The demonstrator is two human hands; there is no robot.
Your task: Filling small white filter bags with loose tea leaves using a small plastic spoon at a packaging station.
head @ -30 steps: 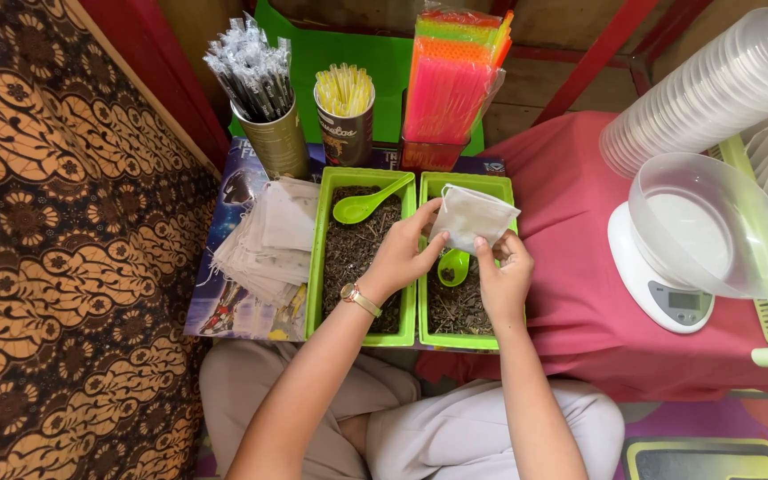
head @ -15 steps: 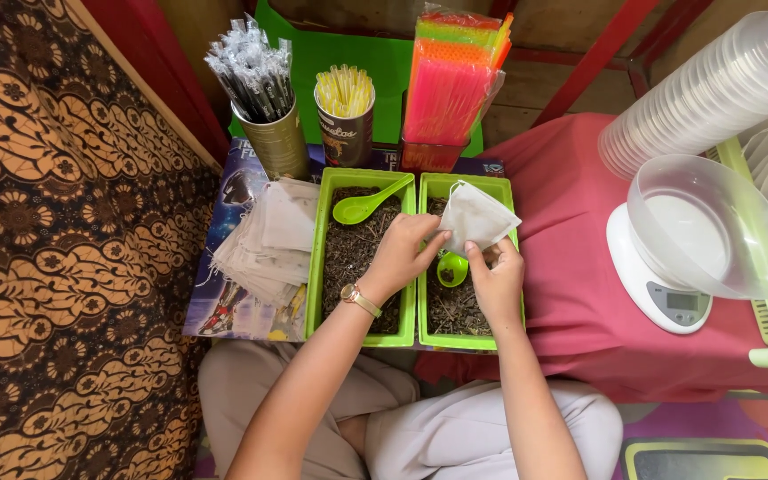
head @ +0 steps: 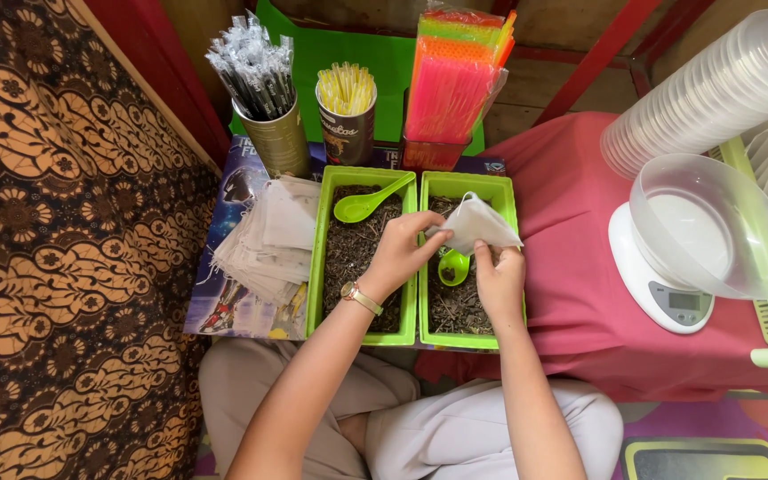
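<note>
Both hands pinch a small white bag [head: 475, 224] above the right green tray [head: 501, 191]: left hand [head: 399, 253] at its left edge, right hand [head: 498, 276] underneath.

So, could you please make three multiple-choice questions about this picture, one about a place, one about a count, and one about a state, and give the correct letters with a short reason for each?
1. Where does the pile of empty white bags lie?
A. left of the green trays
B. on the scale
C. inside the right tray

2. How many green spoons are in view?
A. one
B. two
C. four

3. How is the small white bag held?
A. lying flat on the red cloth
B. pinched between both hands above the right tray
C. hanging from the left wrist

Answers:
1. A: the pile of bags rests beside the left tray.
2. B: one spoon lies in the left tray, another spoon in the right tray.
3. B: the left hand and the right hand both grip the white bag over the right tray.
</note>
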